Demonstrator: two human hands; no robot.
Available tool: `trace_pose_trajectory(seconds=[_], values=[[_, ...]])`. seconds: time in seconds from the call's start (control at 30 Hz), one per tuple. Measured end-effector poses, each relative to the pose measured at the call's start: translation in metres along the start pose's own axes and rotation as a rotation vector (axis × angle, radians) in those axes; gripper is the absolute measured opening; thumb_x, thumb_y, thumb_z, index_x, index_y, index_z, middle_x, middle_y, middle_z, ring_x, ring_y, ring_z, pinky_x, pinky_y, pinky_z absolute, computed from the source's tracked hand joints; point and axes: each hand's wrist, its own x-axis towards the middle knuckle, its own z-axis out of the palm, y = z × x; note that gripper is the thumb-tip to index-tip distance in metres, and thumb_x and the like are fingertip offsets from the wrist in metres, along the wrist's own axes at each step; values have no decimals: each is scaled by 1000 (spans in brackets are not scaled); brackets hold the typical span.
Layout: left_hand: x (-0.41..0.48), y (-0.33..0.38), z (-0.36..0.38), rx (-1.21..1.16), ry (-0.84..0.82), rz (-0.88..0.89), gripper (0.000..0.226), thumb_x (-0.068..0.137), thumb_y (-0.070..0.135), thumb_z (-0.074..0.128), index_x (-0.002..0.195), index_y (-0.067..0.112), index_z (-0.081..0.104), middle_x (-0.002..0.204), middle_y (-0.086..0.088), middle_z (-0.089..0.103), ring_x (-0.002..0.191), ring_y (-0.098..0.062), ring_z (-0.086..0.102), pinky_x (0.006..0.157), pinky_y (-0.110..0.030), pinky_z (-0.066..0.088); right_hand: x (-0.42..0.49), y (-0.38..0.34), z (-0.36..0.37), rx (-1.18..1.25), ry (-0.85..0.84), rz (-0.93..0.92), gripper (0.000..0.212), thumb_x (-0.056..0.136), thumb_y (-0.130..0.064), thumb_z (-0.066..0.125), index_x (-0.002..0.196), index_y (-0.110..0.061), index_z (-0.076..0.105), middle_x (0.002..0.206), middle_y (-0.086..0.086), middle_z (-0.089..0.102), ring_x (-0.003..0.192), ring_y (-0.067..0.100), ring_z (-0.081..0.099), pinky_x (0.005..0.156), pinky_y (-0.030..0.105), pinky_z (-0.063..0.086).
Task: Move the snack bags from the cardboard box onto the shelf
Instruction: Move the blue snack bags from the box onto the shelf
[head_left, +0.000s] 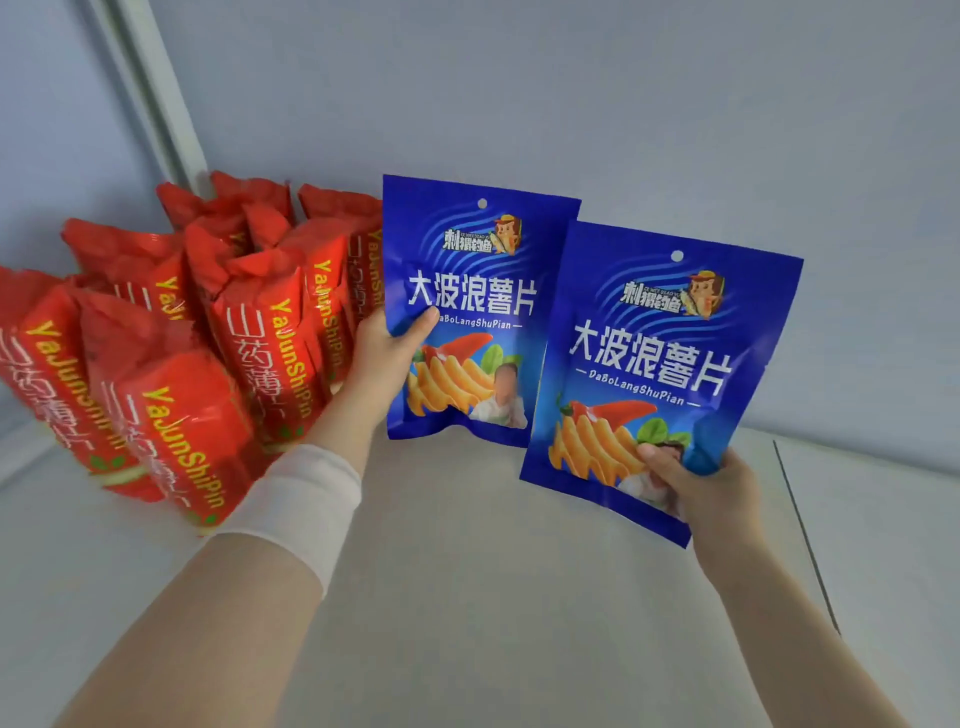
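- Now your left hand is clamped on the left blue bag. The thumb lies across the front at its left edge, and the other fingers are hidden behind.
- Your right hand pinches the right blue bag near its bottom edge, thumb on the front. The two hands are well apart, each with its own bag.
- Both bags are held upright, faces toward you, over the shelf. The right bag overlaps the left one's lower right corner in this view. You cannot tell from here whether they touch, or whether the left bag's bottom edge rests on the shelf.
- These bags look light and air-puffed, with a glossy film that is likely slippery. The crisps inside will crush, so don't squeeze the middle. Hold by a flat sealed edge or a side, as you do now.
- The red bags stand packed together toward the shelf's back left corner, just beside your left hand.
- Bare shelf runs to the right of them along the back edge, and that looks like the place to stand the blue pair.
- The cardboard box is out of view.
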Motion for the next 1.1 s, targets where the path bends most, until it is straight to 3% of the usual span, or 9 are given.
trace_pose_trajectory(seconds=[0.23, 0.33, 0.53, 0.6, 0.67, 0.77, 0.83, 0.97, 1.1], values=[[62, -36, 23, 75, 31, 4, 26, 87, 14, 64, 113, 8, 61, 105, -1, 64, 93, -12, 61, 71, -10, 47, 63, 6, 36, -33, 37, -6, 25, 67, -21, 81, 74, -27, 58, 53, -16, 65, 45, -3, 60, 39, 13, 47], [74, -40, 28, 136, 70, 26, 29, 85, 14, 66, 113, 5, 62, 102, 3, 62, 92, -10, 59, 66, -2, 44, 75, 5, 43, -48, 53, -27, 27, 65, -24, 82, 75, -29, 57, 62, -14, 64, 47, -4, 61, 39, 12, 46], [79, -42, 44, 209, 208, 86, 34, 81, 10, 70, 110, -2, 56, 103, -3, 60, 93, -12, 55, 69, -2, 38, 90, 6, 58, -89, 129, -106, 18, 76, -25, 74, 74, -28, 57, 69, -11, 62, 61, 9, 58, 50, 21, 44], [77, -43, 47, 199, 254, 93, 37, 80, 8, 71, 111, -5, 53, 110, -11, 61, 95, -13, 54, 69, 1, 37, 92, 8, 63, -109, 160, -149, 17, 79, -24, 71, 73, -30, 55, 71, -13, 62, 65, 8, 58, 54, 22, 43], [74, -43, 50, 179, 294, 114, 41, 79, 5, 71, 113, -6, 51, 114, -14, 58, 99, -15, 54, 73, 2, 37, 94, 10, 68, -123, 187, -197, 20, 82, -21, 69, 76, -32, 53, 74, -17, 60, 66, 1, 59, 53, 15, 44], [68, -40, 53, 222, 321, 148, 51, 80, 5, 70, 124, -5, 46, 123, -13, 54, 114, -22, 52, 91, -13, 41, 95, 11, 71, -112, 248, -225, 25, 82, -19, 69, 89, -28, 47, 79, -18, 57, 65, -7, 56, 48, 6, 40], [63, -38, 55, 279, 326, 164, 61, 81, 5, 69, 134, -5, 38, 134, -17, 48, 126, -26, 45, 102, -20, 33, 96, 10, 74, -90, 271, -237, 34, 80, -21, 72, 101, -24, 45, 85, -19, 56, 75, -1, 57, 56, 12, 42], [52, -34, 60, 440, 302, 258, 64, 85, 6, 65, 139, -4, 32, 146, -21, 33, 138, -30, 29, 111, -22, 20, 94, 6, 81, -110, 299, -263, 47, 76, -23, 75, 110, -19, 43, 90, -17, 54, 79, 0, 56, 73, 27, 46], [44, -32, 59, 598, 275, 302, 62, 87, 11, 62, 141, 1, 34, 152, -21, 24, 142, -31, 21, 116, -34, 20, 93, 4, 82, -188, 321, -284, 64, 72, -24, 79, 123, -14, 42, 120, 1, 53, 105, 14, 54, 86, 32, 47]])
